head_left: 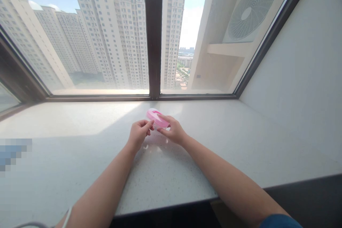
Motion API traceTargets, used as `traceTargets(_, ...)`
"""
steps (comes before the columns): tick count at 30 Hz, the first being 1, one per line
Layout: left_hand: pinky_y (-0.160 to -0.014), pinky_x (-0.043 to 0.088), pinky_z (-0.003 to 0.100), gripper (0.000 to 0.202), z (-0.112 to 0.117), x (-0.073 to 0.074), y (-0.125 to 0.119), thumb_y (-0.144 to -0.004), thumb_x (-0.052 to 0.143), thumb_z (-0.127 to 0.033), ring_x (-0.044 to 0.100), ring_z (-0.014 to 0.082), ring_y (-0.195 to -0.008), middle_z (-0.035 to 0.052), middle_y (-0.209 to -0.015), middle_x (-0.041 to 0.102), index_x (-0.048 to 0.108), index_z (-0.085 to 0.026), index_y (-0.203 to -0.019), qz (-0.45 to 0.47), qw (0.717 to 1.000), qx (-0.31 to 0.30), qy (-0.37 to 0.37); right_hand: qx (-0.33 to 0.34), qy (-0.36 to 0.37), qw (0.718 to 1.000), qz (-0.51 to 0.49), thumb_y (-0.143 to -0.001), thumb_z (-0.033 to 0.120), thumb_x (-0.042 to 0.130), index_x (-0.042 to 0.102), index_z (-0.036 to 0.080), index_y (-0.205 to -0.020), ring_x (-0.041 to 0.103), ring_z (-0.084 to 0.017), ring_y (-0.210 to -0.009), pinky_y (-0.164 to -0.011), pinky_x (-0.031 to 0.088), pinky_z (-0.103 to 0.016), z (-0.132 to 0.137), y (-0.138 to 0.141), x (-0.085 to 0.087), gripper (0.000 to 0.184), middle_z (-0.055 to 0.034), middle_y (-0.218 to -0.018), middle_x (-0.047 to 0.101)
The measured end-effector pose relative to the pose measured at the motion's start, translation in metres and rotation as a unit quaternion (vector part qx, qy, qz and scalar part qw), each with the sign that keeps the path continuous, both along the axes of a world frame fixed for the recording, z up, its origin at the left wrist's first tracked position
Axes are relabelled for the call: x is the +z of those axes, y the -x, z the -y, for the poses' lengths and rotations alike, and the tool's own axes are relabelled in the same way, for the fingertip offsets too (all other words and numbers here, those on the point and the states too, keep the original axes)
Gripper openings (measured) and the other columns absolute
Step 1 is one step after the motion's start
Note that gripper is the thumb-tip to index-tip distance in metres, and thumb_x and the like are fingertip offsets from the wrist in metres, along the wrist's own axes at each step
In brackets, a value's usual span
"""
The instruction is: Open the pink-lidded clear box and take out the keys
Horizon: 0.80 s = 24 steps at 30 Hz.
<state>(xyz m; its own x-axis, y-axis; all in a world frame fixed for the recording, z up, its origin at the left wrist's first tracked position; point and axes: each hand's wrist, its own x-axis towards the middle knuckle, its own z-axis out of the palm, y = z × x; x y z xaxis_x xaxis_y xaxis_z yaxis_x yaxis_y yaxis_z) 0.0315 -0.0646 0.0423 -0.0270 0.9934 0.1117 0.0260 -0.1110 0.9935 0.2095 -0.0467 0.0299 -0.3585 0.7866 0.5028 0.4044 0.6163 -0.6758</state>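
Note:
A small oval container with a pink lid is tilted above the sill, its lower part looking clear. My right hand grips it from the right, thumb below and fingers over the top. At its near left edge, my left hand is closed, with thumb and forefinger pinched on the rim. The fingers partly hide the container's near side, and its contents cannot be made out.
Under my hands lies a pale speckled window sill with a dark front edge. Beyond it rises a window with a brown frame. A white wall bounds the right side. A blurred bluish patch sits at the left.

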Motion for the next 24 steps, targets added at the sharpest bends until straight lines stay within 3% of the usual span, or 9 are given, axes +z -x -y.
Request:
traceTargets(3,-0.050,0.033,0.022,0.034,0.002,0.005,0.006,-0.070,0.070,-0.044,0.044,0.0103,-0.048,-0.0013,-0.048,0.051,0.058,-0.016,-0.055,-0.120,0.990,0.015,-0.076,0.026,0.018,0.999,-0.010,-0.075,0.027,0.069,0.049,0.027,-0.135,0.056,-0.021,-0.092,-0.077,0.048,-0.034,-0.003,-0.009,0.001,0.063,-0.0084,-0.112,0.059)
traceTargets(6,-0.053,0.035,0.023,0.030,0.002,0.009,0.013,-0.067,0.073,-0.042,0.047,0.0122,-0.055,-0.0008,-0.057,0.054,0.058,-0.018,-0.059,-0.167,0.972,0.056,-0.155,0.054,0.059,0.996,-0.037,-0.073,0.026,0.070,0.053,0.025,-0.131,0.056,-0.023,-0.101,-0.082,0.047,-0.037,-0.008,-0.021,0.002,0.060,-0.0091,-0.120,0.058)
traceTargets(8,-0.060,0.041,0.024,0.028,0.002,0.010,0.017,-0.065,0.075,-0.040,0.055,0.0156,-0.068,0.0028,-0.078,0.062,0.063,-0.019,-0.078,-0.180,0.961,0.079,-0.195,0.081,0.101,0.989,-0.067,-0.071,0.026,0.072,0.054,0.023,-0.130,0.057,-0.024,-0.102,-0.083,0.047,-0.038,-0.011,-0.027,0.002,0.061,-0.0099,-0.123,0.058)
traceTargets(10,-0.074,0.045,0.029,0.049,0.000,0.010,0.019,-0.062,0.078,-0.040,0.058,0.0218,-0.091,0.0080,-0.107,0.062,0.062,-0.022,-0.105,-0.214,0.947,0.069,-0.228,0.113,0.133,0.981,-0.089,-0.070,0.026,0.073,0.055,0.022,-0.129,0.058,-0.024,-0.102,-0.084,0.047,-0.038,-0.011,-0.031,0.003,0.062,-0.0104,-0.127,0.057)
traceTargets(12,-0.091,0.043,0.037,0.068,-0.002,0.008,0.022,-0.063,0.078,-0.041,0.051,0.0276,-0.115,0.0110,-0.130,0.052,0.054,-0.025,-0.124,-0.258,0.934,0.025,-0.247,0.132,0.144,0.976,-0.092,-0.069,0.025,0.073,0.056,0.021,-0.128,0.058,-0.024,-0.103,-0.086,0.047,-0.039,-0.011,-0.032,0.004,0.062,-0.0103,-0.128,0.056)
traceTargets(14,-0.105,0.034,0.043,0.074,-0.004,0.005,0.023,-0.065,0.077,-0.042,0.038,0.0296,-0.130,0.0117,-0.141,0.042,0.050,-0.026,-0.131,-0.280,0.926,-0.018,-0.253,0.141,0.148,0.976,-0.082,-0.069,0.024,0.073,0.057,0.021,-0.127,0.058,-0.025,-0.103,-0.087,0.046,-0.039,-0.010,-0.032,0.006,0.061,-0.0098,-0.127,0.057)
traceTargets(17,-0.111,0.026,0.044,0.068,-0.004,0.004,0.022,-0.066,0.076,-0.042,0.035,0.0295,-0.133,0.0113,-0.143,0.042,0.055,-0.025,-0.128,-0.267,0.936,-0.056,-0.224,0.162,0.153,0.972,-0.067,-0.068,0.022,0.073,0.055,0.021,-0.129,0.058,-0.025,-0.104,-0.088,0.047,-0.040,-0.009,-0.031,0.006,0.063,-0.0093,-0.125,0.059)
traceTargets(21,-0.109,0.030,0.042,0.057,-0.004,0.005,0.020,-0.062,0.078,-0.038,0.047,0.0285,-0.125,0.0105,-0.129,0.058,0.065,-0.024,-0.116,-0.209,0.958,-0.067,-0.182,0.176,0.148,0.971,-0.065,-0.066,0.022,0.074,0.053,0.019,-0.131,0.056,-0.027,-0.109,-0.090,0.046,-0.040,-0.011,-0.032,0.004,0.068,-0.0106,-0.127,0.057)
traceTargets(24,-0.103,0.038,0.038,0.056,-0.004,0.004,0.020,-0.061,0.079,-0.037,0.054,0.0273,-0.117,0.0100,-0.123,0.062,0.066,-0.023,-0.114,-0.181,0.967,-0.067,-0.168,0.174,0.145,0.972,-0.066,-0.066,0.020,0.074,0.041,0.021,-0.140,0.057,-0.026,-0.110,-0.093,0.045,-0.041,-0.013,-0.034,0.001,0.081,-0.0111,-0.130,0.054)
